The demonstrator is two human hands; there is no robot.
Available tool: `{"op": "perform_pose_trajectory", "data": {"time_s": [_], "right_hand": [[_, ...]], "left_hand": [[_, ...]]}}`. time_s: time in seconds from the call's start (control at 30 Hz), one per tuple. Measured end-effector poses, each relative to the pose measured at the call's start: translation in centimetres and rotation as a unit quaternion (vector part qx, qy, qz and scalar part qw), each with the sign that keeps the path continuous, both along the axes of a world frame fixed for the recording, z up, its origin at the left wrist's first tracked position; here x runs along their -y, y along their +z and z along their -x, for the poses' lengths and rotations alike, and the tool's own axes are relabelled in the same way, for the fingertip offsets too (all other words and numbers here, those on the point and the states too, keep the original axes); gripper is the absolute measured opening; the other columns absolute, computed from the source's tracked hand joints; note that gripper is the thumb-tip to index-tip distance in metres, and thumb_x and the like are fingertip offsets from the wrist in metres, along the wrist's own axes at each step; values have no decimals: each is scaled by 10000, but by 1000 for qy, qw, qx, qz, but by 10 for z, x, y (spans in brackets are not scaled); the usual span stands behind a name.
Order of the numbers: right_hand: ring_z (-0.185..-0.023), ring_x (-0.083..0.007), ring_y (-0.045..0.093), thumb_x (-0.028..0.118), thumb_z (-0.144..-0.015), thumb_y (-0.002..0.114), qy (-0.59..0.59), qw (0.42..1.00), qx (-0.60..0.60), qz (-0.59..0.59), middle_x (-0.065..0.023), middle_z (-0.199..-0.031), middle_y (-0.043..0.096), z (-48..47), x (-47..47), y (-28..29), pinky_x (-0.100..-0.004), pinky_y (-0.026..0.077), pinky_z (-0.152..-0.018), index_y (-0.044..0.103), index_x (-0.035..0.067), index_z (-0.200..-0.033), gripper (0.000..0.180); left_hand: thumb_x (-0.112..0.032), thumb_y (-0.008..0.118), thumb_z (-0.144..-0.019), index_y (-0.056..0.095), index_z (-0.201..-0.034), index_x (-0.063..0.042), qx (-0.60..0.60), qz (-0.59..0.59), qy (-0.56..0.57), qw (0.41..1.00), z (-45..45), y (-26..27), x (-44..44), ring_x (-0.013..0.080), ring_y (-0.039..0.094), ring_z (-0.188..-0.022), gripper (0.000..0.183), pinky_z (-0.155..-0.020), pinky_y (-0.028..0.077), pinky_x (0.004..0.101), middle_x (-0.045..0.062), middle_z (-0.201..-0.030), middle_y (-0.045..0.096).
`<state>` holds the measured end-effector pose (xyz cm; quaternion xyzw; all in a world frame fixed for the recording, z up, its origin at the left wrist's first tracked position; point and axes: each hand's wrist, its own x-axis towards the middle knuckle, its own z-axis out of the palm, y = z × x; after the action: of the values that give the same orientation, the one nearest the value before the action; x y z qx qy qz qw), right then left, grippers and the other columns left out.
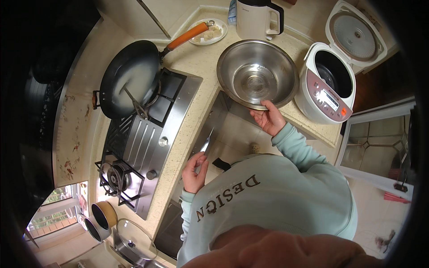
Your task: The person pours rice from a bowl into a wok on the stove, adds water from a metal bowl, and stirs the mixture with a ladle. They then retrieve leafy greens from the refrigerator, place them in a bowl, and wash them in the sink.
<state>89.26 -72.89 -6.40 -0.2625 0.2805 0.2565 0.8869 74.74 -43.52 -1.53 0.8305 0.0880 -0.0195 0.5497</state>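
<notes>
My right hand [268,119] grips the near rim of a stainless steel bowl [285,63], thumb over the edge and fingers beneath. The bowl is at the counter's edge, with a little clear liquid at its bottom. My left hand [195,171] holds a shiny metal utensil [206,144], seemingly a knife, its slim tip pointing away from me. Over the rear burner rests a black wok [110,80] with an orange handle, holding whitish liquid [135,78]; a metal utensil [132,97] leans in it.
An open rice cooker [311,100] stands right of the bowl. Behind are a white jug-shaped appliance [251,20] and a plate [223,33] of pale pieces. The gas hob [144,144] lies left, with small pots [107,214] and a glass lid [134,234] beyond its near end.
</notes>
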Motion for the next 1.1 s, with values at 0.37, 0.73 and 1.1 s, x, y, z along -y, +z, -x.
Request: {"op": "perform_pose_trajectory", "data": {"time_s": [0.37,0.73,1.1], "right_hand": [[-742,-267,656,201,-895,532,123,984,13,128,-140,-977,620,48,19,-18,-346,536,-619,514,1,-1116,298],[-606,-188,599,211,-844,533,417,889,75,171,-120,-724,603,110,-5,15,-296,500,-533,566,-20,-994,278],[-586,-141,544,174,-847,555,620,758,131,153,-59,-809,589,191,-120,49,-247,452,-489,493,16,-1120,321]], "left_hand": [[-77,653,-834,587,-1147,-15,-58,-11,51,997,25,-5,53,138,624,-844,325,-789,490,281,79,-903,669],[-119,581,-912,327,-1379,-39,-57,219,217,950,117,-44,72,123,573,-877,537,-783,477,254,75,-1033,590],[-282,585,-907,380,-1337,-39,-43,482,437,758,251,-18,60,247,571,-1081,535,-877,510,408,119,-1243,531]]}}
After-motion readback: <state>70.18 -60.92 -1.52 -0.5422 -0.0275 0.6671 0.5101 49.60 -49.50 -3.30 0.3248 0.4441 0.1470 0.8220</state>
